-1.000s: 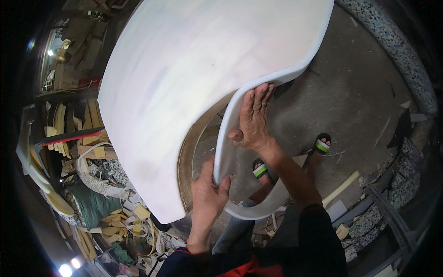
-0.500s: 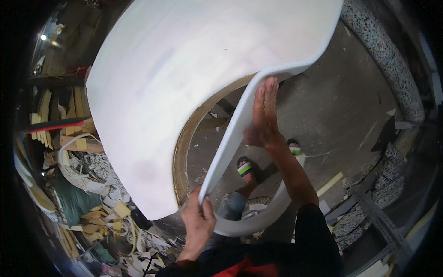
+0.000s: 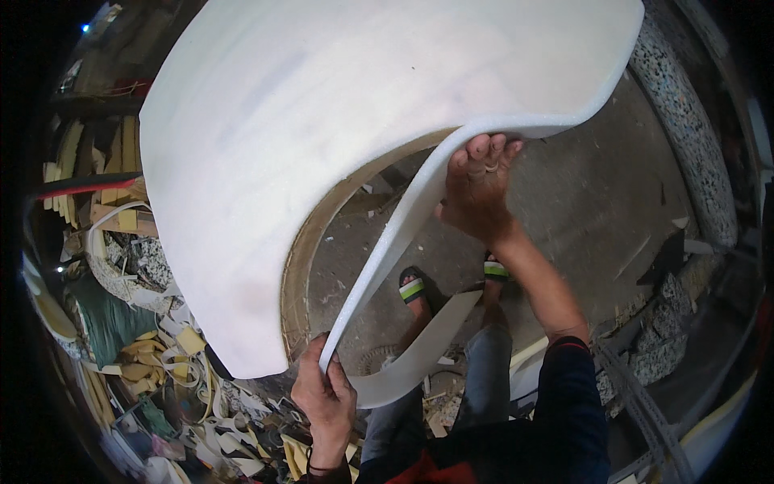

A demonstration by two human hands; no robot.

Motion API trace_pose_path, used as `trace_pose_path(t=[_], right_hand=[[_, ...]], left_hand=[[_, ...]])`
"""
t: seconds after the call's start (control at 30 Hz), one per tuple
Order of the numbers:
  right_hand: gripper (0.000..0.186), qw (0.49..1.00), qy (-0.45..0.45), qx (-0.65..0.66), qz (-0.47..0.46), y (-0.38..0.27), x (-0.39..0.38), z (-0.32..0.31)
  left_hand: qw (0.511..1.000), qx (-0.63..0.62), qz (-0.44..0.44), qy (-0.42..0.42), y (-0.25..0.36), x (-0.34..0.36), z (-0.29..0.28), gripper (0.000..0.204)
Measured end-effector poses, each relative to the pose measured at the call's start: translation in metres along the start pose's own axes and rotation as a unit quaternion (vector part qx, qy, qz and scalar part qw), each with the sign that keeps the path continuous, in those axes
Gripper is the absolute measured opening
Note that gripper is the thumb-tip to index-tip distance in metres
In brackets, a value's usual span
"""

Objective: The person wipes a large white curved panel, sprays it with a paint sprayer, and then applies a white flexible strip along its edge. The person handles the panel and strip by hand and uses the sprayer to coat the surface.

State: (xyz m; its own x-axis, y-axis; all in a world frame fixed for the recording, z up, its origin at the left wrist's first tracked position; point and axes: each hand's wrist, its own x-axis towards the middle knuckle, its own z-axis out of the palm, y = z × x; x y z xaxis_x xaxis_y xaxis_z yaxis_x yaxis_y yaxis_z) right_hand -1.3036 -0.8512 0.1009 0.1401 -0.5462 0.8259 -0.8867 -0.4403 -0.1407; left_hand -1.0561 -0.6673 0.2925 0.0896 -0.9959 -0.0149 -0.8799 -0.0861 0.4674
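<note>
The strip (image 3: 411,218) follows the panel's (image 3: 322,137) edge at right, then leaves its inner curve across an open gap; its tail hangs before the legs (image 3: 487,367). Left hand (image 3: 325,394): thumb and fingers pinching the strip. Right hand (image 3: 482,189): fingers close together, against it. Floor (image 3: 588,202) shows rightward, bounded by a roll (image 3: 685,133).

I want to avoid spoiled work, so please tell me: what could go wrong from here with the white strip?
1. Between the hands, the strip stands away from the panel's curved brown edge; it might crease or sit unevenly if pushed in there.
2. The left hand pinches it; a slip could let it spring out of line.
3. Its free end hangs near the legs and might snag.
</note>
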Motion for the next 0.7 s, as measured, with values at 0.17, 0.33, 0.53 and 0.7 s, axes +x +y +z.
trace_pose_path(t=[0.17, 0.33, 0.53, 0.7], right_hand=[[0.093, 0.999, 0.042, -0.005, 0.024, -0.012, 0.006, 0.014], [0.076, 0.997, 0.056, -0.032, 0.047, -0.026, 0.010, 0.024], [0.071, 0.996, 0.057, -0.016, 0.066, -0.039, 0.012, 0.027], [0.069, 0.993, 0.073, 0.009, 0.092, -0.050, 0.016, 0.032]], left_hand=[[0.999, 0.037, -0.009, -0.007, 0.003, 0.003, 0.000, 0.029], [0.999, -0.001, -0.044, -0.009, 0.006, 0.010, 0.003, 0.028], [0.998, 0.011, -0.044, -0.031, 0.007, 0.015, 0.001, 0.028], [0.998, 0.004, -0.043, -0.037, 0.008, 0.019, -0.002, 0.029]])
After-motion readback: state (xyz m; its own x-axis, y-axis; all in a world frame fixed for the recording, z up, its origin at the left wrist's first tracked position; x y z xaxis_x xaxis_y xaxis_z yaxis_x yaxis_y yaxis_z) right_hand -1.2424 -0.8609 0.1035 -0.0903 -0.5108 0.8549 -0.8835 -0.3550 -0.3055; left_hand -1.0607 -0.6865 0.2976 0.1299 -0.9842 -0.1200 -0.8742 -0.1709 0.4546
